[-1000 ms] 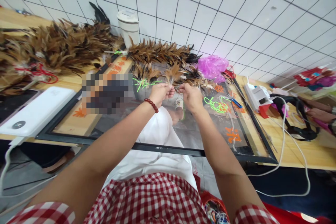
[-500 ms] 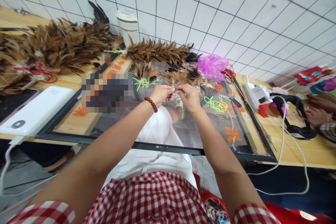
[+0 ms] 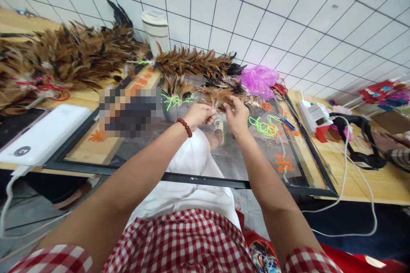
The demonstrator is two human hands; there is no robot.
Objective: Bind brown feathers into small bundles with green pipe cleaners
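Left fingers (image 3: 210, 113) pinching brown feathers (image 3: 217, 94) at the base, right fingers (image 3: 232, 103) bent at their edge, grip unclear

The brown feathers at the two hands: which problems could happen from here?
The left hand seems to pinch the brown feathers by their base with fingertips only, so some might slip out. The green string lies in loose loops near the right hand and could tangle.

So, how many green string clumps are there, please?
3: one clump by the cup, another left of the left hand, one right of the right hand; others may hide.
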